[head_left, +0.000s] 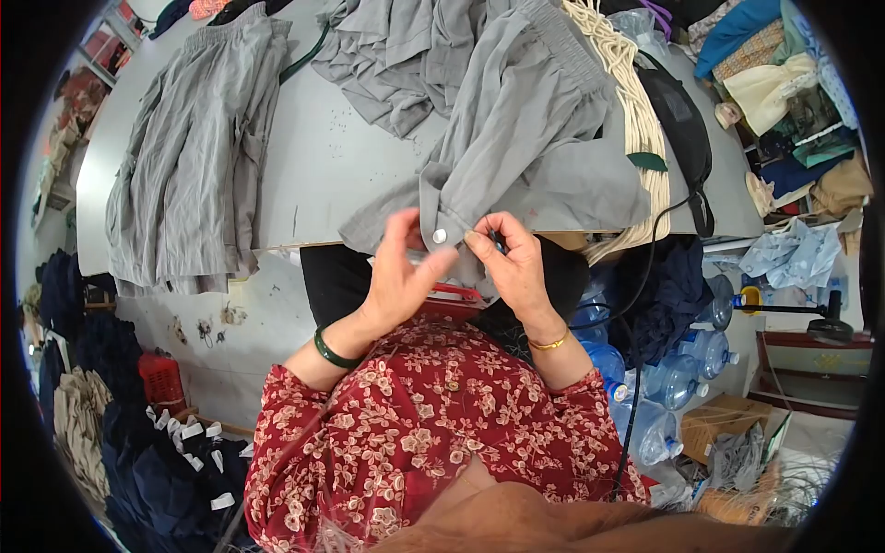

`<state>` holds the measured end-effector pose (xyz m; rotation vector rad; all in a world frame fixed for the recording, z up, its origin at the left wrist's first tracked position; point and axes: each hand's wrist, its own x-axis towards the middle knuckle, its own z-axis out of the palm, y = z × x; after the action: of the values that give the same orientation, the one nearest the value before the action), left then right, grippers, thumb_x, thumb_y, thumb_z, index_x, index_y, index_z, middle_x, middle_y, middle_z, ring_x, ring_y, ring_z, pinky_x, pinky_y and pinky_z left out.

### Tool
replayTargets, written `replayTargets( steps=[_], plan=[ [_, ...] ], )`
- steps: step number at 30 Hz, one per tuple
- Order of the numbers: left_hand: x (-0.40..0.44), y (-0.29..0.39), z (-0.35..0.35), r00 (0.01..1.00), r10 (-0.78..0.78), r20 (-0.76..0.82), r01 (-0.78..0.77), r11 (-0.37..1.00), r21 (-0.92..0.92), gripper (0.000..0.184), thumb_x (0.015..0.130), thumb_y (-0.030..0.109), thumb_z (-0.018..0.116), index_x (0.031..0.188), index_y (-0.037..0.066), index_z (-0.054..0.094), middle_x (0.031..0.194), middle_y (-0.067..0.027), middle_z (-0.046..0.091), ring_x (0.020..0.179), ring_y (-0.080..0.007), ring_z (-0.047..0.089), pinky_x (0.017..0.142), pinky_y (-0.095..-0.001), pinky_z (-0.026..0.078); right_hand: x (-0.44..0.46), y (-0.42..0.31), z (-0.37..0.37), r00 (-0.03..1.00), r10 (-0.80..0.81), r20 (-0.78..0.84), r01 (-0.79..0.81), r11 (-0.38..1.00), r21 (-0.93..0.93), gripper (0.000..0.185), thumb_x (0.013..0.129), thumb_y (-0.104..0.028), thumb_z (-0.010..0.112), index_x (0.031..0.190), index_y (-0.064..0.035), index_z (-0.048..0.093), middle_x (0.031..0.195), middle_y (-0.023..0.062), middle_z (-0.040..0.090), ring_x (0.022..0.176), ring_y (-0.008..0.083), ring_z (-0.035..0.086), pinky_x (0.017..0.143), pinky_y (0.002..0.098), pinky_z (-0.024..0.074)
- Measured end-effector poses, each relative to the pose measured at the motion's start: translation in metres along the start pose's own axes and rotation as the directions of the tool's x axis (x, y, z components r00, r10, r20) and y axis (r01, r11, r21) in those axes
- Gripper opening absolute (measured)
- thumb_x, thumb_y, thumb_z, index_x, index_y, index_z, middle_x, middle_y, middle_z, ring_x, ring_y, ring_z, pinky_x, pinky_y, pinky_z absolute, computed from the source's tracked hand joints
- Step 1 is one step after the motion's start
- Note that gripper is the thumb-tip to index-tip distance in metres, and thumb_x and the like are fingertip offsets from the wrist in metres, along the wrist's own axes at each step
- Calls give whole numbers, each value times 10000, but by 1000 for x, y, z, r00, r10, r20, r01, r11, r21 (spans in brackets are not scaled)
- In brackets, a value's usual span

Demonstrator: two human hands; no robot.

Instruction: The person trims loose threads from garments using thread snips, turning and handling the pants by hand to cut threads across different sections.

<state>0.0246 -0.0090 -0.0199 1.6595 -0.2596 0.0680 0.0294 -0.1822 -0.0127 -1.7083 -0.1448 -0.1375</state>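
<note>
A pair of grey trousers (516,111) with an elastic waist lies over the table's front edge, one leg end toward me. A round, shiny white button (440,236) shows on a tab at that leg end. My left hand (398,281) is beside the tab, thumb and fingers apart, slightly blurred. My right hand (518,267) pinches the edge of the cloth between thumb and forefinger. Within its curled fingers sits a small dark object (499,241), too hidden to name.
More grey trousers lie on the table (313,175) at left (198,157) and at the back (396,64). A bundle of cream cords (636,111) and a black bag (678,138) lie at right. Big water bottles (668,382) stand below, and dark clothes (157,461) are heaped at lower left.
</note>
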Motion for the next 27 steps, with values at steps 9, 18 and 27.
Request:
replayTargets(
  steps=[9, 18, 27],
  plan=[
    [46, 22, -17, 857, 366, 363, -480, 823, 303, 163, 806, 11, 624, 964, 46, 611, 911, -55, 625, 918, -214, 581, 883, -356, 387, 4, -4, -11, 996, 18, 89, -44, 952, 302, 140, 841, -114, 692, 812, -34, 581, 700, -58, 540, 649, 25, 438, 572, 198, 376],
    [39, 14, -11, 927, -27, 374, 122, 965, -233, 129, 931, 105, 560, 990, 2, 611, 1004, -20, 595, 895, -89, 510, 802, -237, 413, -15, -16, -32, 969, -106, 224, 26, 942, 335, 174, 797, -63, 711, 889, -17, 570, 783, -12, 565, 718, 63, 496, 635, 209, 401],
    [39, 10, -7, 921, 94, 378, -16, 978, -206, 126, 925, 76, 550, 989, -15, 608, 990, -43, 598, 903, -107, 524, 811, -251, 417, -14, -21, -35, 954, -299, 13, 281, 880, -383, 331, 724, -69, 745, 994, -8, 564, 933, 139, 575, 852, 282, 547, 732, 354, 454]
  ],
)
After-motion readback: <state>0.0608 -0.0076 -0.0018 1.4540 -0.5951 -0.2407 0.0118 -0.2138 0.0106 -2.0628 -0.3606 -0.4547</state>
